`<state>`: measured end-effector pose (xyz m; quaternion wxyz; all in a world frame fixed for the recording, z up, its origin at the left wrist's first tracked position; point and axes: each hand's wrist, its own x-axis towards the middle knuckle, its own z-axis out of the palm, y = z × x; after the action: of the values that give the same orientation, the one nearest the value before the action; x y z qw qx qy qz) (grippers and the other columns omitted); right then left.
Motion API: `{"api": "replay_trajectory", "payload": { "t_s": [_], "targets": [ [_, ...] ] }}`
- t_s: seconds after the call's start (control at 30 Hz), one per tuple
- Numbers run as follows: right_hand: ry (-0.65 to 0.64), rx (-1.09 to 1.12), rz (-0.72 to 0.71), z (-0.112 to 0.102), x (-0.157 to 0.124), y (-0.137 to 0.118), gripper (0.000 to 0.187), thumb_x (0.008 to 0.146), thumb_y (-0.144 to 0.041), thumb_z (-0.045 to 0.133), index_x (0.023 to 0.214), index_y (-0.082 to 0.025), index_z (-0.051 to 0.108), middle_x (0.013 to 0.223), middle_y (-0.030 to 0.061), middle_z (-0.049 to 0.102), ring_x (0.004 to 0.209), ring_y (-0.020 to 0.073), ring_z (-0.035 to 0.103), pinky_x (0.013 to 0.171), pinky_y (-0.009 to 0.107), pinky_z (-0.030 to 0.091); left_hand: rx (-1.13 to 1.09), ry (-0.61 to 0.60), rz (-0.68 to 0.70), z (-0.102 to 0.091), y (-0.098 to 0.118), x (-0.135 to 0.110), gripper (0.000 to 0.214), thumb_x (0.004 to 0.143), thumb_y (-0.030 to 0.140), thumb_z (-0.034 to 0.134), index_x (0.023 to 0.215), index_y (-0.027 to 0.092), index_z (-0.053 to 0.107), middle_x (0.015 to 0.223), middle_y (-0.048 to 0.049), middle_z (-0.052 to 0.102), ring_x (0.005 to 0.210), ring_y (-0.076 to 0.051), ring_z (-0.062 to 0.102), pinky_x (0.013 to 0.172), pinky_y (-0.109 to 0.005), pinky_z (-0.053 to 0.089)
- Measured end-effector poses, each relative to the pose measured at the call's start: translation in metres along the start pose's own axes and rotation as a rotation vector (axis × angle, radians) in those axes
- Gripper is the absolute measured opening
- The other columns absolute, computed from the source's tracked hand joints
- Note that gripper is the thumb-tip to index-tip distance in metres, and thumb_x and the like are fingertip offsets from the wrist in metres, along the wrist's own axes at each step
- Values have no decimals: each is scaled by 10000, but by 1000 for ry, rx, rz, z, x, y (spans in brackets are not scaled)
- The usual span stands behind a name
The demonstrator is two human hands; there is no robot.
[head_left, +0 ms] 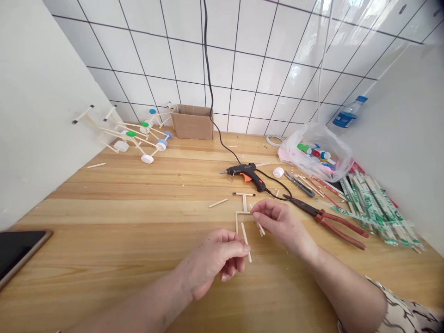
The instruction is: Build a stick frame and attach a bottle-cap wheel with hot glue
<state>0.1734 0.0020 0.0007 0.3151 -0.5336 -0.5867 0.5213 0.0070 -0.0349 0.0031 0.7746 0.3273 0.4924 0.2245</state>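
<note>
Head view: the bottle (349, 114) bears a blue label (343, 120), text too small to read. Our left hand (225, 253) pinches a stick (244, 234). Our right hand (280, 223) has its fingers (261, 218) together on the frame (244, 203), on the desk (138, 199) near the glue gun (247, 171).

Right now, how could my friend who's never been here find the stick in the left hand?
Find the wooden table, then the left hand above it. The thin, pale stick slants out of that hand's grip. Unlike the pieces in the stick frame just beyond, it is separate, with both ends free.
</note>
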Motion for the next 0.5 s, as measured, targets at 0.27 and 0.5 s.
{"api": "replay_trajectory", "payload": {
  "t_s": [0.27,0.5],
  "targets": [
    [-34,172,112,-7,3,-2,163,712,-284,615,810,-155,629,584,-46,490,499,64,362,469,203,276,-43,-31,-11,-2,-3,2,175,589,290,635,557,145,541,459,18,543,394,-53,370,390,-194,202],
    [-103,394,148,-12,4,-1,225,665,-228,654,874,-146,641,688,-1,568,570,80,443,514,211,328,-34,-70,11,-4,-1,0,188,606,300,648,578,140,553,482,13,558,403,-50,389,393,-187,220]
  ]
}}
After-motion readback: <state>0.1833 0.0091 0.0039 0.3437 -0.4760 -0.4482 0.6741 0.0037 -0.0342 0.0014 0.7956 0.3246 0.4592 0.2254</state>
